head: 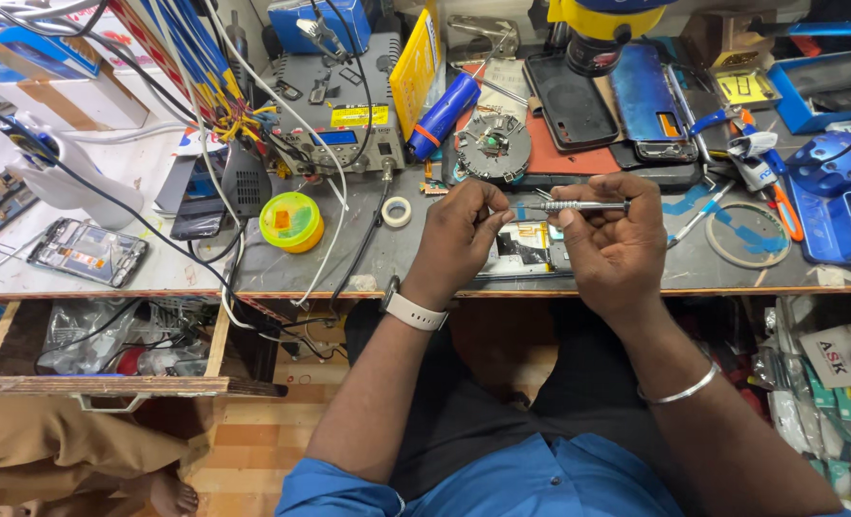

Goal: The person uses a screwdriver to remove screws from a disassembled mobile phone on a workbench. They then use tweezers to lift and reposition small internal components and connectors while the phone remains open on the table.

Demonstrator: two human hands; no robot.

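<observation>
Spanning both hands, screwdriver [579, 206] pinched between left fingers [498, 213] and right fingers [605, 199].

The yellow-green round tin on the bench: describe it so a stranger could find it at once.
Start at the grey workbench and find the grey power supply unit at its back left. Just in front of it, left of the left hand, sits the round tin. It is the only yellow-green puck, far bigger than the small white tape roll to its right.
</observation>
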